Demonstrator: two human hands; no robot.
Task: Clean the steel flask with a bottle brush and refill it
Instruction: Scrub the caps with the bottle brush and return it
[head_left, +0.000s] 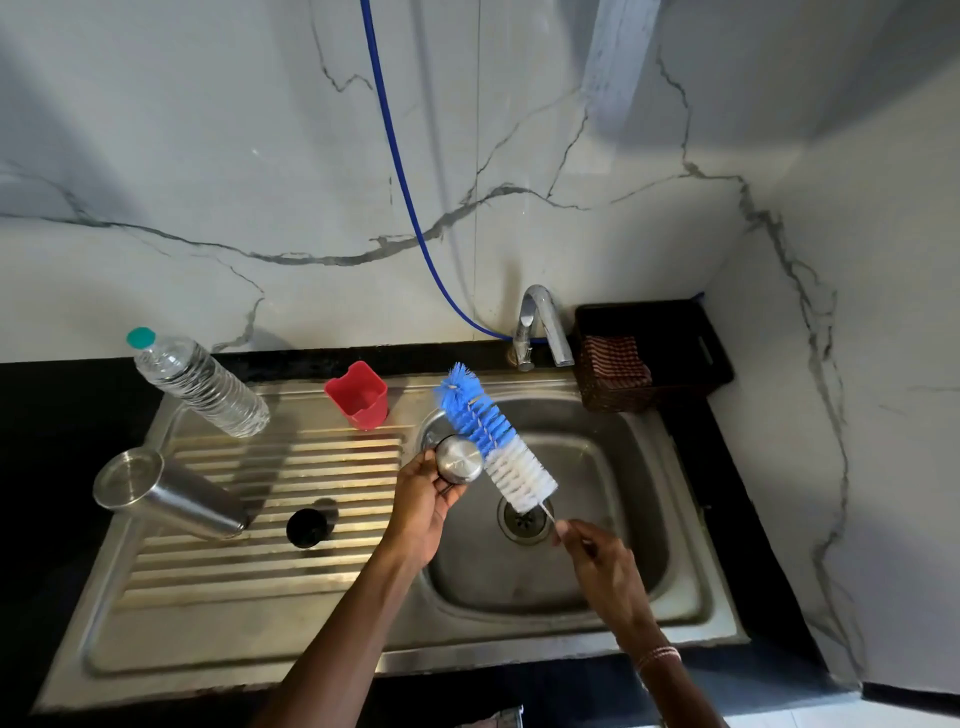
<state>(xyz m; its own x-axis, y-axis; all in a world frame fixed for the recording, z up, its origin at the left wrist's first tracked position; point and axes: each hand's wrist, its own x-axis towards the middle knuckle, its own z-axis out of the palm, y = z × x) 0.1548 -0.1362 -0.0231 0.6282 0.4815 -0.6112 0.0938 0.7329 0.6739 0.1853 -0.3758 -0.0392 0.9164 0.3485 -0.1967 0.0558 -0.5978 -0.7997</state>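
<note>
Over the sink (691, 587), a steel cap (459, 459) is being gripped by the left hand (423, 506); the bottle brush (493, 441) is being pinched by the right hand (597, 564).

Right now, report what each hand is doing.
Left hand: holds the steel cap.
Right hand: pinches the bottle brush by its handle.

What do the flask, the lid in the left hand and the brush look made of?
Flask: brushed steel, by its dull grey sheen. Lid held by the left hand: polished steel, mirror-like glare. Brush: blue and white bristles, probably plastic, on a twisted wire stem.
</note>
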